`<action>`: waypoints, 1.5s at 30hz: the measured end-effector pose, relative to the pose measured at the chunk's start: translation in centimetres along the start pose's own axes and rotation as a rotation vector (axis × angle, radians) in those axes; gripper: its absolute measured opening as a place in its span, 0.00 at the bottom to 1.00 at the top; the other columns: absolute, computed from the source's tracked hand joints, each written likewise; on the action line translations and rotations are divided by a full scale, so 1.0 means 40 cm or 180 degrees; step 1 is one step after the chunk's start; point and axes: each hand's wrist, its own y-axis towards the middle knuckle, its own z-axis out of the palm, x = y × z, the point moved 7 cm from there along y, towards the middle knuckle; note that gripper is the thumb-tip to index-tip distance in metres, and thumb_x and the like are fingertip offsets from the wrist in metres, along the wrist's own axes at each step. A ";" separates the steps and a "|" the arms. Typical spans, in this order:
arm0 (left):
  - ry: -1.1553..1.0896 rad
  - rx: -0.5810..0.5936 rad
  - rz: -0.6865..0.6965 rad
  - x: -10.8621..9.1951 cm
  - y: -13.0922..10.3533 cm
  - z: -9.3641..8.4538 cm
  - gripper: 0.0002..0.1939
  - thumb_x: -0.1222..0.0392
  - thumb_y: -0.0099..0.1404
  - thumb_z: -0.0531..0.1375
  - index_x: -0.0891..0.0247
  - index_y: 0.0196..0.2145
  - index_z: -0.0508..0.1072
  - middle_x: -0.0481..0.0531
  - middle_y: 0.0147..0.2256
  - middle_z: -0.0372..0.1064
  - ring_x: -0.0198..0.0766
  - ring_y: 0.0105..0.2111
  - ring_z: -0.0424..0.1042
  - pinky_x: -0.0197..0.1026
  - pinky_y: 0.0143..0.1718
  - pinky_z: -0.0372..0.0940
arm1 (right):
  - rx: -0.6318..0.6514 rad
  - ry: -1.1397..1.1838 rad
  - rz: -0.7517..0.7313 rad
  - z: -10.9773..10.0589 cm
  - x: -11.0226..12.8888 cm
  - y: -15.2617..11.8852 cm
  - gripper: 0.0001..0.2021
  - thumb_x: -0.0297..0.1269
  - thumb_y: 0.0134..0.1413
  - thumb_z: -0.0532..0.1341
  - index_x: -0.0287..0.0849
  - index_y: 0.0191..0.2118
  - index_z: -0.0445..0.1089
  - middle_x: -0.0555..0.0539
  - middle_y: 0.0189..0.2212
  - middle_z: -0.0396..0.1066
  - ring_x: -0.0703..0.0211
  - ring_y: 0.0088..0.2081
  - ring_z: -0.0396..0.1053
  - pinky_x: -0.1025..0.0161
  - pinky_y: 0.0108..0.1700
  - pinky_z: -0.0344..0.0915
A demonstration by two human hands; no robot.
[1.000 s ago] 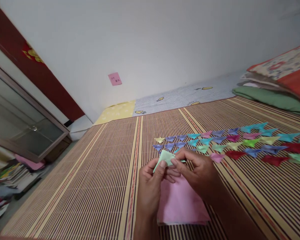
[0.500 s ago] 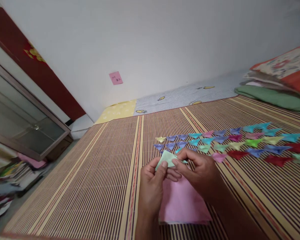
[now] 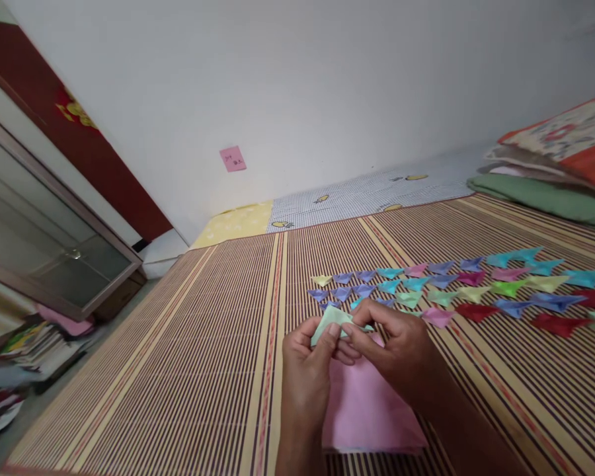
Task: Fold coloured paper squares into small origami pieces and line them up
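Observation:
A small folded piece of pale green paper [image 3: 330, 319] is held between both hands, above a stack of pink paper [image 3: 371, 413]. My left hand [image 3: 311, 354] pinches its left side, the thumb lying on top. At its right edge, my right hand [image 3: 396, 337] grips the paper between thumb and bent fingers, which hide part of it. Just beyond the hands, several folded paper pieces, such as a red one [image 3: 476, 312] and a lime green one [image 3: 510, 287], lie in rows on the striped mat [image 3: 203, 350].
Pillows with a green cushion [image 3: 540, 197] are piled at the far right. A pink note [image 3: 233, 158] is stuck on the white wall [image 3: 327, 86]. To the left stand a glass-fronted cabinet [image 3: 69, 225] and a pile of books [image 3: 34, 347] below the mat's edge.
The whole view has shifted slightly, so everything sits a little further right and lower. Both hands keep their hold on the green paper, with almost no change in the fingers.

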 end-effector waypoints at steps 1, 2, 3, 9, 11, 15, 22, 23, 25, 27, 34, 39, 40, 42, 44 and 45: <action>0.0023 -0.0019 0.0004 -0.001 0.000 0.000 0.10 0.58 0.66 0.67 0.68 0.30 0.80 0.51 0.23 0.76 0.34 0.21 0.72 0.34 0.26 0.67 | -0.0003 0.0003 0.0001 0.001 -0.001 -0.001 0.11 0.34 0.61 0.60 0.44 0.26 0.66 0.53 0.22 0.67 0.61 0.26 0.65 0.60 0.32 0.59; 0.0044 -0.0031 0.0010 -0.002 -0.001 0.000 0.10 0.59 0.66 0.67 0.68 0.30 0.80 0.51 0.23 0.76 0.34 0.21 0.72 0.34 0.26 0.67 | -0.0012 0.0013 0.0020 0.002 -0.003 -0.001 0.12 0.34 0.61 0.60 0.45 0.26 0.66 0.53 0.22 0.67 0.61 0.26 0.65 0.60 0.32 0.59; 0.0055 -0.0042 0.0020 -0.002 -0.002 -0.001 0.10 0.59 0.66 0.66 0.67 0.30 0.80 0.51 0.23 0.76 0.33 0.21 0.71 0.34 0.26 0.67 | -0.0013 0.0028 0.0046 0.003 -0.005 -0.002 0.12 0.34 0.61 0.60 0.45 0.26 0.66 0.54 0.22 0.67 0.61 0.26 0.65 0.60 0.32 0.59; -0.0049 -0.0122 0.0077 0.010 0.000 -0.020 0.09 0.60 0.68 0.65 0.67 0.31 0.80 0.49 0.23 0.76 0.32 0.22 0.72 0.32 0.27 0.66 | -0.0020 0.0184 0.0017 0.011 0.001 -0.001 0.10 0.33 0.60 0.61 0.44 0.27 0.67 0.52 0.25 0.69 0.59 0.29 0.67 0.60 0.34 0.62; -0.0084 -0.0175 0.0109 0.015 0.003 -0.027 0.08 0.60 0.68 0.65 0.67 0.33 0.80 0.50 0.23 0.76 0.32 0.22 0.72 0.33 0.27 0.66 | -0.0119 0.0217 0.0009 0.008 0.007 0.000 0.09 0.33 0.60 0.62 0.44 0.27 0.67 0.52 0.26 0.68 0.59 0.29 0.67 0.61 0.33 0.63; -0.0209 -0.0183 0.0146 0.019 0.007 -0.031 0.08 0.59 0.67 0.66 0.67 0.34 0.80 0.50 0.24 0.76 0.33 0.23 0.73 0.34 0.27 0.68 | -0.0320 0.0243 0.0247 0.006 0.002 -0.003 0.09 0.34 0.59 0.63 0.45 0.28 0.66 0.54 0.24 0.68 0.61 0.26 0.66 0.64 0.30 0.63; -0.0365 -0.0061 -0.0012 0.023 0.007 -0.029 0.09 0.58 0.66 0.67 0.68 0.34 0.79 0.52 0.23 0.76 0.37 0.26 0.77 0.35 0.27 0.68 | -0.0412 0.0502 0.0436 0.003 -0.016 -0.011 0.06 0.37 0.57 0.66 0.44 0.38 0.70 0.50 0.31 0.74 0.57 0.33 0.73 0.63 0.34 0.69; -0.0385 -0.0055 -0.0034 0.022 0.008 -0.029 0.09 0.58 0.65 0.67 0.68 0.34 0.79 0.52 0.23 0.76 0.37 0.25 0.77 0.35 0.26 0.68 | -0.0310 0.0533 0.0474 0.004 -0.018 -0.011 0.05 0.37 0.57 0.66 0.44 0.38 0.71 0.50 0.31 0.74 0.57 0.33 0.73 0.63 0.34 0.69; -0.0418 -0.0054 -0.0075 0.018 0.009 -0.031 0.10 0.58 0.63 0.69 0.68 0.33 0.78 0.52 0.22 0.76 0.37 0.24 0.76 0.34 0.25 0.67 | -0.0044 0.0497 0.0524 0.008 -0.019 -0.011 0.05 0.38 0.59 0.65 0.44 0.37 0.72 0.51 0.28 0.74 0.59 0.30 0.72 0.64 0.32 0.66; -0.0432 -0.0073 -0.0111 0.014 0.009 -0.032 0.11 0.57 0.61 0.70 0.68 0.31 0.77 0.52 0.22 0.76 0.36 0.21 0.75 0.34 0.23 0.66 | 0.0174 0.0398 0.0506 0.010 -0.016 -0.010 0.08 0.39 0.61 0.63 0.43 0.32 0.72 0.53 0.23 0.70 0.62 0.26 0.66 0.64 0.28 0.61; -0.0407 -0.0019 -0.0213 0.012 0.011 -0.035 0.13 0.55 0.59 0.71 0.68 0.29 0.76 0.55 0.24 0.78 0.34 0.19 0.73 0.32 0.21 0.64 | 0.0614 0.0377 0.0506 0.013 -0.037 -0.010 0.19 0.44 0.66 0.57 0.44 0.24 0.65 0.55 0.18 0.62 0.64 0.22 0.60 0.64 0.26 0.55; 0.0011 0.0225 -0.0231 0.002 0.000 -0.021 0.13 0.55 0.62 0.68 0.68 0.28 0.76 0.53 0.22 0.77 0.32 0.17 0.70 0.33 0.22 0.65 | 0.0949 0.0499 0.0614 0.013 -0.055 -0.009 0.15 0.45 0.64 0.60 0.43 0.27 0.69 0.53 0.21 0.68 0.62 0.24 0.63 0.64 0.27 0.57; 0.0111 0.0281 -0.0263 0.000 -0.004 -0.015 0.14 0.55 0.63 0.68 0.68 0.28 0.76 0.53 0.21 0.76 0.32 0.17 0.70 0.33 0.23 0.65 | 0.0918 0.0554 0.0617 0.011 -0.054 -0.008 0.12 0.45 0.62 0.62 0.43 0.31 0.71 0.53 0.22 0.69 0.62 0.25 0.65 0.64 0.28 0.59; 0.0285 0.0384 -0.0340 -0.003 -0.013 -0.003 0.14 0.54 0.63 0.68 0.69 0.27 0.76 0.51 0.20 0.74 0.31 0.18 0.70 0.32 0.23 0.63 | 0.0763 0.0669 0.0604 0.007 -0.047 -0.004 0.09 0.43 0.60 0.64 0.43 0.36 0.74 0.52 0.25 0.71 0.61 0.28 0.67 0.63 0.31 0.61; 0.0390 0.0426 -0.0401 -0.002 -0.017 0.005 0.15 0.54 0.63 0.68 0.69 0.26 0.76 0.51 0.19 0.73 0.31 0.19 0.70 0.31 0.23 0.63 | 0.0627 0.0768 0.0579 0.008 -0.037 -0.004 0.08 0.42 0.61 0.64 0.43 0.34 0.74 0.53 0.25 0.70 0.61 0.28 0.66 0.63 0.31 0.61; 0.0391 0.0399 -0.0424 0.000 -0.017 0.006 0.15 0.54 0.63 0.69 0.68 0.26 0.76 0.51 0.19 0.73 0.31 0.19 0.70 0.31 0.23 0.63 | 0.0549 0.0781 0.0555 0.008 -0.031 -0.004 0.09 0.41 0.62 0.63 0.43 0.32 0.73 0.53 0.25 0.69 0.62 0.27 0.65 0.63 0.30 0.60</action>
